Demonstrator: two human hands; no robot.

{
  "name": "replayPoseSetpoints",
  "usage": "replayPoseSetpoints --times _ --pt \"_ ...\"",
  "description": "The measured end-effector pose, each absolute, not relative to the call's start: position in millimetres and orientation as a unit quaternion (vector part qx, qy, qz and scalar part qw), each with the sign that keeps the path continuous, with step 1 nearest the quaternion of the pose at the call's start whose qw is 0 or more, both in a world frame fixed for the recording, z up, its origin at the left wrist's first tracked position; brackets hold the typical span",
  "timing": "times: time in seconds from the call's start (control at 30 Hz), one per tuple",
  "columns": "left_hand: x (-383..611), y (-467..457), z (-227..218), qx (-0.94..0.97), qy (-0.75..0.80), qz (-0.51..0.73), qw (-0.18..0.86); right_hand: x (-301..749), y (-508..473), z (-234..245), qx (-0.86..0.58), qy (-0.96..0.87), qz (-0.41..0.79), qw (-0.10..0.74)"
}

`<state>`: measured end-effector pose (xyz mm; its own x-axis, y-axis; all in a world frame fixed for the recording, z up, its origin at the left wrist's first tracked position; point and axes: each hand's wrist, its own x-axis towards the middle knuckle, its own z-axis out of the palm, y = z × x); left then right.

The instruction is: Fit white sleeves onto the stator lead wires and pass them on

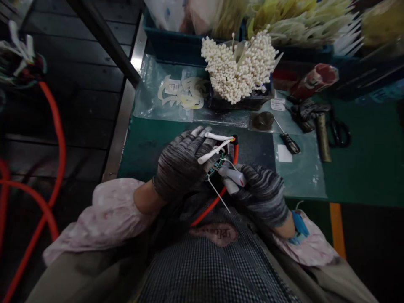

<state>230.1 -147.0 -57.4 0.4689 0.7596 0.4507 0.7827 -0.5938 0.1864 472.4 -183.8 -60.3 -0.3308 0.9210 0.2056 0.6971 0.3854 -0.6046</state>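
My left hand [181, 164], in a grey knit glove, grips the end of an orange cable [235, 155] whose thin coloured wires carry white sleeves [214, 145] sticking out past my fingers. My right hand [259, 189], also gloved, holds a small white-handled tool [234, 176] against the wire ends. A thin white tie [217, 194] hangs down from the bundle. The orange cable runs from between my hands down towards my lap.
A dark box holds a bunch of white-tipped parts [240, 67]. A clear bag of white pieces [179, 92], a screwdriver [285, 139], scissors [339, 132], a red roll [315, 80] and a brass rod [323, 136] lie on the green mat [362, 168]. More orange cable [53, 139] loops at left.
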Motion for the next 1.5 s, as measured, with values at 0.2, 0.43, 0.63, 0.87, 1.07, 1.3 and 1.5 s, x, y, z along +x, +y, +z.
replayPoseSetpoints --times 0.2,0.43,0.63,0.87,1.07,1.3,1.5 --pt "242.4 -130.1 -51.2 -0.864 -0.444 -0.231 0.052 478.6 -180.5 -60.4 -0.509 -0.812 0.111 0.263" --pt "253.1 -109.5 -46.0 -0.879 -0.434 -0.194 0.027 484.0 -159.9 -78.1 -0.512 -0.806 0.056 0.292" --pt "257.1 -89.9 -35.9 -0.887 -0.444 -0.112 -0.057 478.6 -151.5 -88.8 -0.550 -0.784 0.073 0.278" --pt "263.9 -89.1 -14.7 -0.870 -0.488 -0.040 -0.061 489.7 -160.8 -91.8 -0.551 -0.750 0.093 0.354" --pt "253.4 -99.0 2.9 -0.847 -0.518 0.014 -0.117 526.2 -119.1 -92.7 -0.599 -0.596 0.229 0.484" --pt "252.3 -115.8 -10.6 -0.799 -0.589 0.075 -0.096 542.9 -29.1 -139.8 -0.601 -0.588 0.175 0.512" --pt "252.2 -115.1 -21.2 -0.808 -0.576 0.027 -0.120 540.3 -56.9 -141.2 -0.578 -0.600 0.108 0.542"
